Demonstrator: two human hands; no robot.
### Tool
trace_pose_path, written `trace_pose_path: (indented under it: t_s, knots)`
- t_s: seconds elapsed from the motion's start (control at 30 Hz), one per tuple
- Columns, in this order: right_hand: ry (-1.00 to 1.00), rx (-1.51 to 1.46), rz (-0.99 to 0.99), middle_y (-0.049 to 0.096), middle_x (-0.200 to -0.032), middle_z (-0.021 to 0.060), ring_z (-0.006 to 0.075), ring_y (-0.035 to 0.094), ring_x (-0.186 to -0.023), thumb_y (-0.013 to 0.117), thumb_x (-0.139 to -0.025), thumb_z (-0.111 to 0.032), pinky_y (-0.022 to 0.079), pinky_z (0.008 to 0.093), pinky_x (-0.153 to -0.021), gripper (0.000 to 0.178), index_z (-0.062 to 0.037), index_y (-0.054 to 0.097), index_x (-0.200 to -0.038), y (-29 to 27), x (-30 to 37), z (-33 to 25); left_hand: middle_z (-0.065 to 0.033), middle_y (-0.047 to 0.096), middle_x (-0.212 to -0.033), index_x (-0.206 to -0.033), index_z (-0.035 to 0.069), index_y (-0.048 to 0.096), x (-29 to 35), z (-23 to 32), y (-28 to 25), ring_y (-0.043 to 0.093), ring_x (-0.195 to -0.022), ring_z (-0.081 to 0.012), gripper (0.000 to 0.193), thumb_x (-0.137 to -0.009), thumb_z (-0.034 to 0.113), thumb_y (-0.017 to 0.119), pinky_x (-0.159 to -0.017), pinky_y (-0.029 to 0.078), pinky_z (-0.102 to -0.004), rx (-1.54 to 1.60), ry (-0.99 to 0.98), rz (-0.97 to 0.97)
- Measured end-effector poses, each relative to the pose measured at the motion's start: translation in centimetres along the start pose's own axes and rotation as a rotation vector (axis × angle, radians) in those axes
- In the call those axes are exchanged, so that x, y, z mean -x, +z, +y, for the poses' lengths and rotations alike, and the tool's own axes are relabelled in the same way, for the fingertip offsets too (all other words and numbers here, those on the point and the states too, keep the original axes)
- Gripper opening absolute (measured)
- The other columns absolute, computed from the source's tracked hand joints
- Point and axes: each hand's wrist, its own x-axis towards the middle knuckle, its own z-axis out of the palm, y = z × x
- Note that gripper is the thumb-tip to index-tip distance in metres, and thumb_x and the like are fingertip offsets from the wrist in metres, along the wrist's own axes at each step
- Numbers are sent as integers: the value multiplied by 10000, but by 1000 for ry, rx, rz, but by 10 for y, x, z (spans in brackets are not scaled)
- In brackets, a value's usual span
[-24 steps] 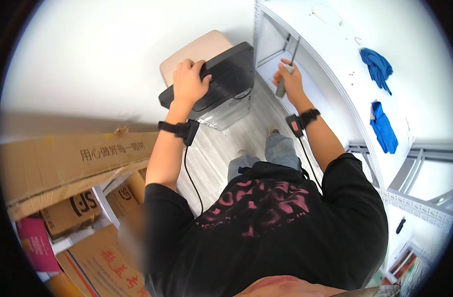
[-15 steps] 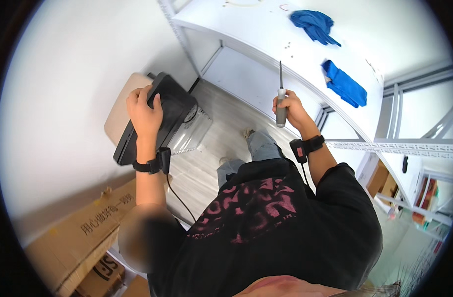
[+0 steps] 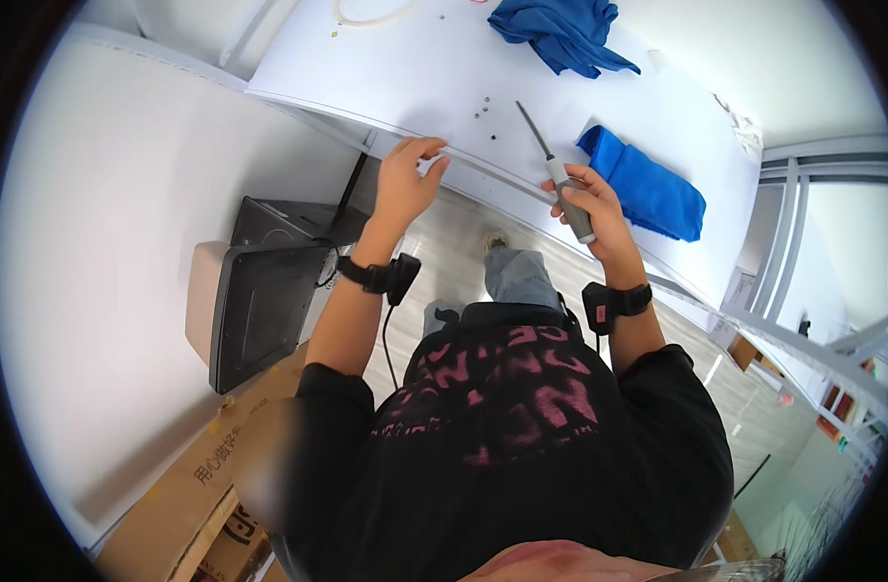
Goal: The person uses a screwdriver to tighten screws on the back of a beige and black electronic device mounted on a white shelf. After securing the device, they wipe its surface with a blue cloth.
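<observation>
One screwdriver (image 3: pixel 557 173) in hand, centre-right of the frame, its tip over the desk (image 3: pixel 405 87).

My right hand (image 3: pixel 599 213) keeps its grip wrapped round the handle; my left hand (image 3: pixel 408 186) is released, fingers half-curled at the desk's front edge, contact unclear. As I judge it, the tool is taken up but not yet at work: its tip meets nothing I can make out, and small dark pieces (image 3: pixel 484 110) lie loose just left of it. A folded blue cloth (image 3: pixel 647 189) crowds my right hand; a crumpled blue cloth (image 3: pixel 565 34) sits at the top, a black panel (image 3: pixel 264 310) at left, a cardboard box (image 3: pixel 187 485) lower left.
</observation>
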Motion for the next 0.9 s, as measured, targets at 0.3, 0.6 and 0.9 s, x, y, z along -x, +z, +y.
trace_pose_path:
  t_s: [0.3,0.6,0.9]
  knots:
    - [111,-5,-171,640,-1136,159,179,638,-790,574,-798,15,509,270,-644,505,-21,482,-1293,-36,-31,-28,-52,614,-791,-996,75,680,-50,-9,71,591,-694,-207,231,-771,93,732,-607,485,-317,-91,-144,74]
    - [196,128,-221,613,-1208,161,163,617,-801,551,-748,35,477,224,-638,554,-25,469,-1293,-33,-39,-53,-37,646,-776,-877,108,713,-63,-3,81,607,-724,-181,90,-796,147,726,-639,483,-301,-106,-290,101]
    - [161,197,-342,625,-1210,137,124,621,-844,592,-699,83,504,224,-771,563,-14,544,-1252,7,-47,-62,-102,673,-1017,-1082,36,584,-49,-1,18,659,-896,-208,177,-952,155,580,-803,543,-313,1488,-786,59]
